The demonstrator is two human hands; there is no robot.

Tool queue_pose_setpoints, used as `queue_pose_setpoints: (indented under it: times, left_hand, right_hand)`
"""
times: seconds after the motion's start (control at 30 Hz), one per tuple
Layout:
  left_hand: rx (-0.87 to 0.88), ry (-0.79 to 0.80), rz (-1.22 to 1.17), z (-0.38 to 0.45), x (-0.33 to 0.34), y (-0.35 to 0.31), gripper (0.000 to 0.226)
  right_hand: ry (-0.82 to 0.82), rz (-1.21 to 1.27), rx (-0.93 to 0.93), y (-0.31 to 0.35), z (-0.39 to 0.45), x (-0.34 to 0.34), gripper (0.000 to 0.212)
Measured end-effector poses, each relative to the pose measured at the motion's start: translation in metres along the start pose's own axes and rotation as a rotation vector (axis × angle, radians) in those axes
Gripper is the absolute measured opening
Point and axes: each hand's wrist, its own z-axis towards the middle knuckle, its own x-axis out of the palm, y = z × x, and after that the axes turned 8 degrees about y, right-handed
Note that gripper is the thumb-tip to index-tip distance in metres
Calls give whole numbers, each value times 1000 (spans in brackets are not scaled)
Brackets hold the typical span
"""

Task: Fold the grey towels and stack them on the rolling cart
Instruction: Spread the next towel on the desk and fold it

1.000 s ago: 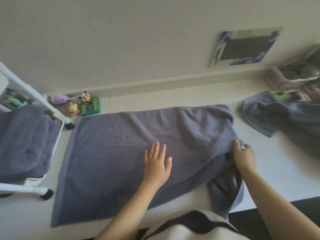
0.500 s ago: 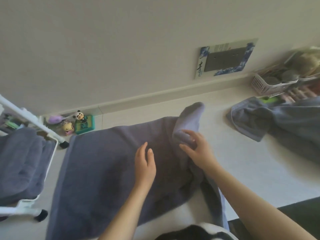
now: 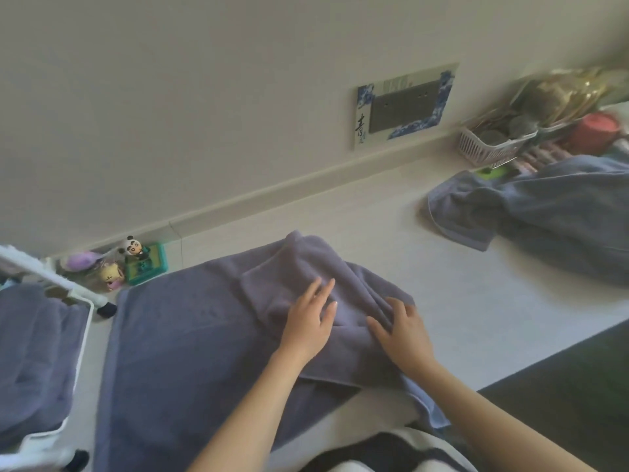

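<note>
Both hands flat on the grey towel (image 3: 190, 335) spread over the floor (image 3: 476, 301): left hand (image 3: 311, 321) and right hand (image 3: 401, 335), fingers straight, pressing the folded-over flap, gripping nothing.

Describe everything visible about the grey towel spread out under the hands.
The grey towel is soft terry-looking cloth lying on the pale floor, its left part spread flat. Its right end is folded over onto the middle, rumpled with creases. The left hand and right hand rest flat on that folded layer, fingers straight. Its near edge runs toward the person's lap; its left edge lies beside the white cart.
</note>
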Motion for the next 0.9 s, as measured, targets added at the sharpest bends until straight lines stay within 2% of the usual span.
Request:
queue_pose_setpoints:
  times: [0.1,0.17,0.27,0.37,0.47,0.53,0.6,0.7,0.73,0.8,0.87,0.9]
  left_hand:
    - [-47,57,-27,3,2,-3,46]
    - [-35,55,3,8,0,-7,43]
    - [64,85,110,22,-5,-23,46]
    - [144,258,206,40,-7,-35,41]
    - [152,369,229,59,-7,-52,46]
    - [149,385,245,74,-7,-67,43]
    - [143,485,381,87,-3,-72,41]
    - [92,680,574,90,8,-71,49]
    - [73,669,590,87,13,-70,52]
    - [80,531,595,86,26,-78,50]
    - [84,427,492,88,42,-86,43]
    - [77,424,383,89,47,-88,41]
  right_hand:
    - [11,139,111,-4,-3,-3,35]
    - [19,227,151,-6,-3,-9,39]
    - [-38,348,100,-4,-7,-18,38]
    - [-157,443,-8,1,-14,-26,31]
    - [-257,359,-85,0,-20,-36,29]
    - [-227,237,-87,-8,-21,-43,32]
    - [-142,145,-12,-22,-18,-43,39]
    - [-120,220,192,-49,-16,-37,42]
    - [-149,250,242,-54,-16,-32,40]
    - [-192,358,315,-60,-15,-28,43]
    - [-160,422,372,-63,-10,-30,34]
    - [-137,407,375,-63,-7,-30,27]
